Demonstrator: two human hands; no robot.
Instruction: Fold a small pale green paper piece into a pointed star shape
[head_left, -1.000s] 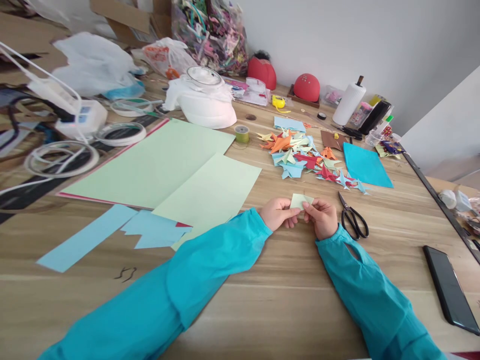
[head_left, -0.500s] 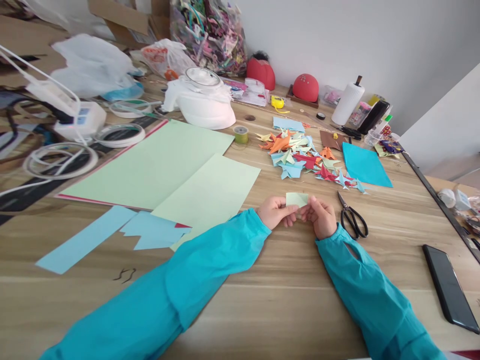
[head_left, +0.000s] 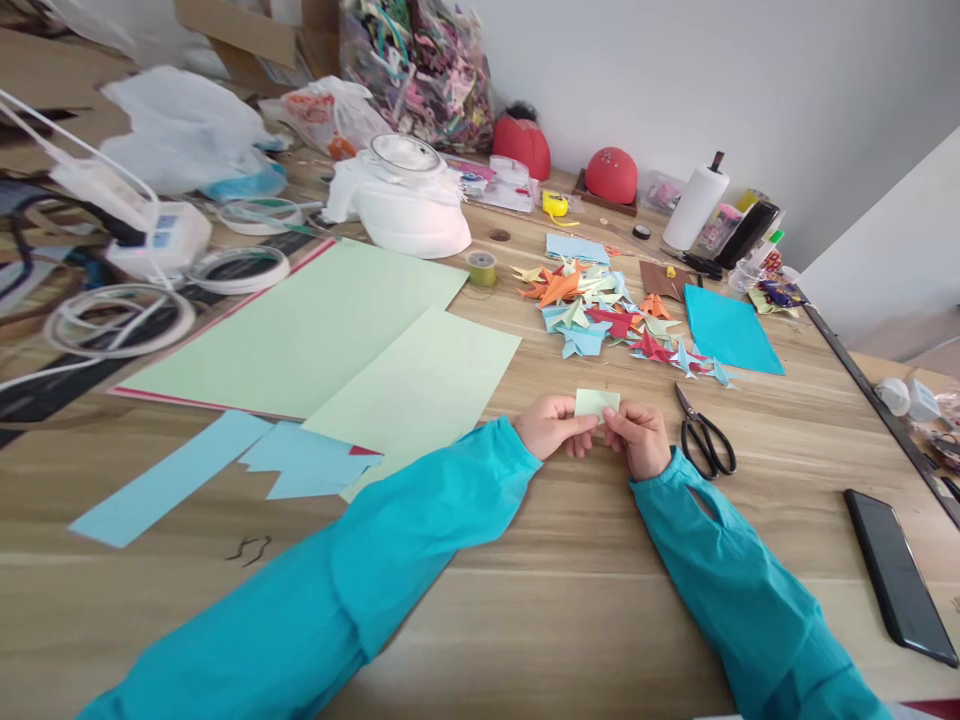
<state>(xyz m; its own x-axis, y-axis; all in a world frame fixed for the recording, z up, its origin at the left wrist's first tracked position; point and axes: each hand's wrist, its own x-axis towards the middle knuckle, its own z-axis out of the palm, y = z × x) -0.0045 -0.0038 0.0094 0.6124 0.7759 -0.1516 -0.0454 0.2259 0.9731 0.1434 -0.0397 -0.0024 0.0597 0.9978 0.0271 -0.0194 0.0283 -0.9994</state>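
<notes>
Between both hands is a small pale-green piece of paper [head_left: 597, 402], held up just above the wooden table. My left hand [head_left: 559, 427] pinches its left side, thumb in front. At the lower right edge my right hand [head_left: 637, 436] grips it with thumb and fingertips; the fingers behind the paper are partly hidden. Black-handled scissors [head_left: 703, 440] lie right of my right hand. Beyond the hands is a heap of folded paper shapes [head_left: 600, 315] in orange, red, blue and green. A large pale-green sheet [head_left: 427, 380] lies left of my left hand.
Blue paper offcuts [head_left: 176, 478] lie at the left, near stacked green sheets [head_left: 300, 320]. A phone [head_left: 900, 575] rests at the right. Farther back are a thread spool [head_left: 481, 268], a turquoise sheet [head_left: 733, 330], a tape measure [head_left: 555, 205] and coiled cables [head_left: 120, 322].
My right thumb has moved slightly down and left, from the paper's upper right corner to its lower edge. The paper has shifted a little and shows more of its right side.
</notes>
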